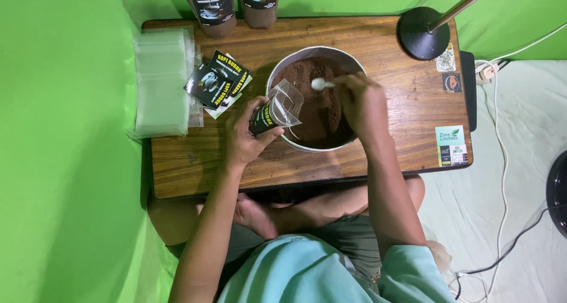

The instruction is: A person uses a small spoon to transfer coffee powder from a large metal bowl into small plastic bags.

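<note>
Right hand (361, 102) grips a white spoon (319, 84), handle hidden; left hand (245, 139) holds an open pouch (276, 109).

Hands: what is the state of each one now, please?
Left hand: closed on an open plastic pouch.
Right hand: closed on a white spoon.

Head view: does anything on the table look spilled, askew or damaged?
Nothing stands out. The brown powder sits inside the metal bowl, with no spill visible on the wooden table. The left hand holds a clear pouch open; the right hand holds a white spoon.
</note>
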